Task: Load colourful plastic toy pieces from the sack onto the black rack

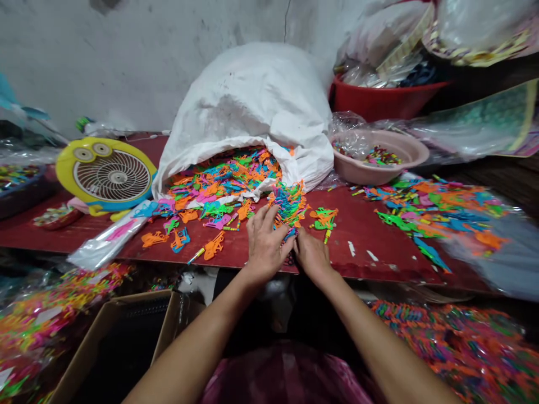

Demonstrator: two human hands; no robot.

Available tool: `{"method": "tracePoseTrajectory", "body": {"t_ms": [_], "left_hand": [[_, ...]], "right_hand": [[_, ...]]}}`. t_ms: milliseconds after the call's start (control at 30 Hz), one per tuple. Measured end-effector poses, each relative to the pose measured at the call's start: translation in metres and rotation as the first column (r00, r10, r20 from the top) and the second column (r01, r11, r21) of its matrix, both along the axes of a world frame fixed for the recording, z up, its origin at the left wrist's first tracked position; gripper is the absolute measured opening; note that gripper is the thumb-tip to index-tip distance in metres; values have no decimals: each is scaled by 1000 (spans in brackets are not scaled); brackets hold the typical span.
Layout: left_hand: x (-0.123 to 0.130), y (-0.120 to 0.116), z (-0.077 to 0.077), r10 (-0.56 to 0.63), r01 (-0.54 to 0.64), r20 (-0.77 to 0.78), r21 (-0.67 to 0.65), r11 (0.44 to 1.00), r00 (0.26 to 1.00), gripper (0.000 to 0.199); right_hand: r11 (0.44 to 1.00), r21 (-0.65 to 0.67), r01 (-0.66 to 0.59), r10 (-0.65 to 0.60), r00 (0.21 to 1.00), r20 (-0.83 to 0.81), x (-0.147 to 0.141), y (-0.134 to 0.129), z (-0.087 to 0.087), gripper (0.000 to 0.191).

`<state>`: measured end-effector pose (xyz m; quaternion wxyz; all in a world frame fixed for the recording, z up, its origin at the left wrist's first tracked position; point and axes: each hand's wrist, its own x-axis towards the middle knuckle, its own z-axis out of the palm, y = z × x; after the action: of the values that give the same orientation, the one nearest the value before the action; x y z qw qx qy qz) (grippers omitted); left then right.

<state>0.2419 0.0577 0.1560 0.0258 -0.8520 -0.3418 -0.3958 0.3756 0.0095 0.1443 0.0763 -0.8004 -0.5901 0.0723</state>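
Note:
My left hand rests with its fingers spread against the lower left side of a heap of small colourful plastic pieces near the table's front edge. Beside it, my right hand is closed, its fingertips pressed together at the bottom of the heap; what they hold, if anything, is too small to make out. Behind the heap, a large white sack lies open toward me, with many orange, blue, green and pink pieces spilling from its mouth. Loose orange pieces lie left of my hands.
A yellow fan stands at the left, with a clear plastic bag before it. On the right are a pink basin, a red basin and another colourful pile. An open cardboard box sits below the table.

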Motion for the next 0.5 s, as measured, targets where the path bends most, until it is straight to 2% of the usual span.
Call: {"method": "tracePoseTrajectory", "body": {"t_ms": [100, 167, 233, 267, 367, 500], "left_hand": [[-2, 4, 1, 16, -16, -18, 4, 1000, 1000, 19], [-5, 8, 1, 7, -7, -35, 5, 1000, 999, 19], [-9, 13, 1, -5, 5, -48, 4, 1000, 999, 19], [-10, 15, 0, -9, 9, -53, 1, 1000, 999, 19], [-13, 18, -1, -14, 13, -60, -9, 1000, 998, 21], [-14, 15, 4, -11, 11, -32, 5, 1000, 999, 33]], "right_hand": [[996, 79, -29, 34, 997, -69, 24, -10, 7, 28], [987, 125, 100, -94, 994, -59, 45, -14, 11, 28], [965, 90, 248, -249, 968, 5, 66, -13, 14, 34], [958, 51, 282, -284, 958, 32, 74, -11, 15, 37], [960, -59, 275, -272, 961, 55, 89, 1, 12, 42], [964, -103, 245, -243, 970, 25, 93, 12, 6, 36]]}}
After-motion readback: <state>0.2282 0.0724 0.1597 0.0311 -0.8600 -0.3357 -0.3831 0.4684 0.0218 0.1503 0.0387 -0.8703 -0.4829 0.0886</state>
